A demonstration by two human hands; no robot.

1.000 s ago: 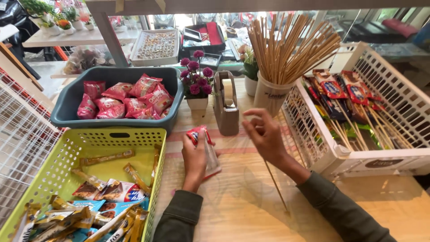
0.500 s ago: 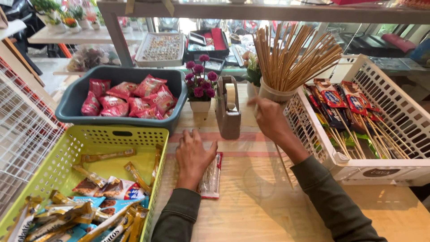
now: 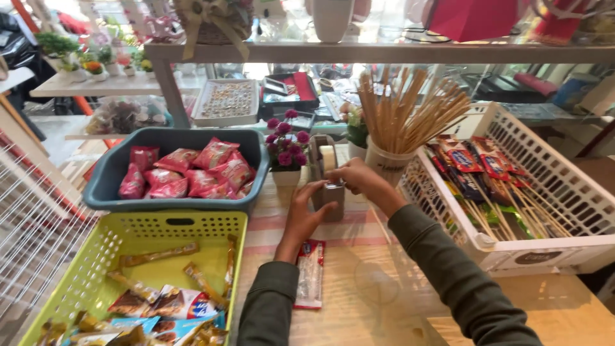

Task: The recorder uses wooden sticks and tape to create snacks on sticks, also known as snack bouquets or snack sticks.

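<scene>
Both my hands have moved up to the tape holder point(image 3: 328, 186) in the middle of the frame. My left hand point(image 3: 306, 218) steadies its side with open fingers; my right hand point(image 3: 359, 182) pinches the tape end. The snack packet point(image 3: 311, 274) lies on the tabletop point(image 3: 359, 295) below. I think pulling tape comes next, slowly.

Your left hand point(image 3: 306, 214) and right hand point(image 3: 360, 181) meet at a tape dispenser point(image 3: 325, 179) on the table point(image 3: 378, 288), a snack packet point(image 3: 311, 272) lying flat beside your left wrist, between baskets of sweets.
</scene>
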